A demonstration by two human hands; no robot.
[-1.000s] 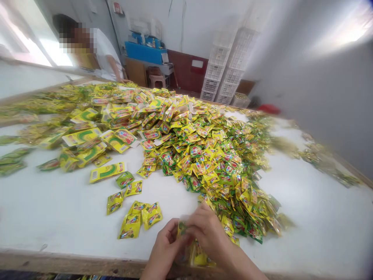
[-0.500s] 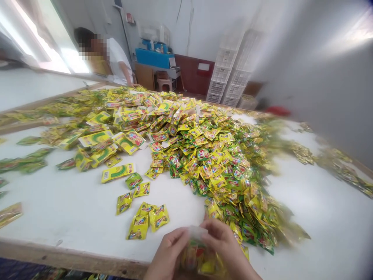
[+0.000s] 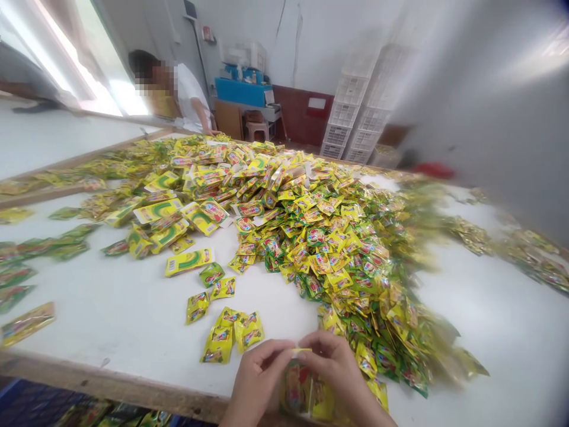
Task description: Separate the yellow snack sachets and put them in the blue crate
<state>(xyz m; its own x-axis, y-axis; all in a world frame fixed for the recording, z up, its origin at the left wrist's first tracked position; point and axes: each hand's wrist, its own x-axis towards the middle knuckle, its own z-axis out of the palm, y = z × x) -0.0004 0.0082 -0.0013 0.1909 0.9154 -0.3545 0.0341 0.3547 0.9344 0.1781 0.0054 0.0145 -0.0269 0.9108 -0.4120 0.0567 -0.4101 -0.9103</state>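
Observation:
Low at the front edge of the table, my left hand (image 3: 258, 376) and my right hand (image 3: 340, 376) both grip a small printed carton (image 3: 297, 388). Thumbs and fingertips of both hands meet at its top end, where a thin yellow edge shows. The carton's lower part is dim and blurred between my palms. Just left of my hands lie several yellow sachets (image 3: 217, 344). A large heap of yellow and green sachets (image 3: 338, 261) begins right beside my right hand. Flat yellow cartons (image 3: 189, 261) lie further back, some with open ends.
A white table (image 3: 124, 308) with a wooden edge bears everything. Across it, a person in a white top (image 3: 191, 98) leans at the far side. Stacked white crates (image 3: 342, 112) stand by the wall. Under the near edge, a blue crate (image 3: 31, 397) holds more packets.
The pale flap at the carton's top has gone from sight, and a yellow edge shows there now. My fingertips have drawn closer together. The whole view has shifted slightly.

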